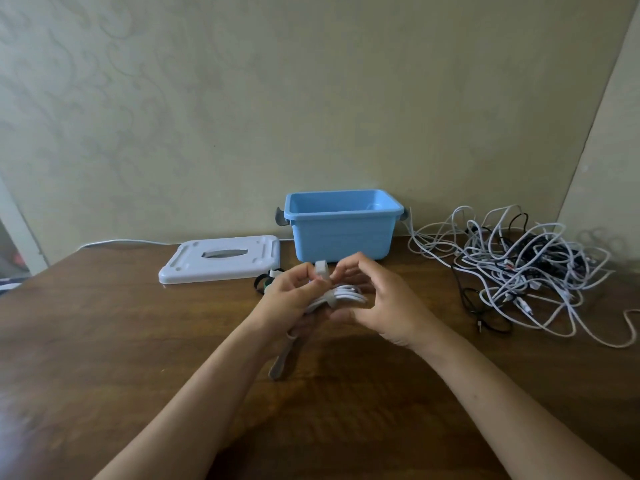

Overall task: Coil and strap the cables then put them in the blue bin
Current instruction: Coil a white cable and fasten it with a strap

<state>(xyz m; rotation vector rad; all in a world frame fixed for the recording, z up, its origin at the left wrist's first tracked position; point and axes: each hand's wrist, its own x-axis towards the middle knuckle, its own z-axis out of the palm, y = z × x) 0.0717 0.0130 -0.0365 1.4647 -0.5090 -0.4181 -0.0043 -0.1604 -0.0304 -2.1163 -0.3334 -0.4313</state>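
A coiled white cable [346,295] is held between my two hands above the middle of the brown table [138,341]. My left hand [289,299] grips the coil and pinches a white strap [321,270] that stands up from it. My right hand [381,299] holds the coil's other side, fingers curled round it. A loop of the cable [281,362] hangs down below my left hand. The blue bin [341,233] stands open against the wall just behind my hands.
A white lid [221,259] lies flat left of the bin. A few rolled straps [265,282] sit between the lid and my left hand. A big tangle of white and black cables [530,271] covers the table's right side.
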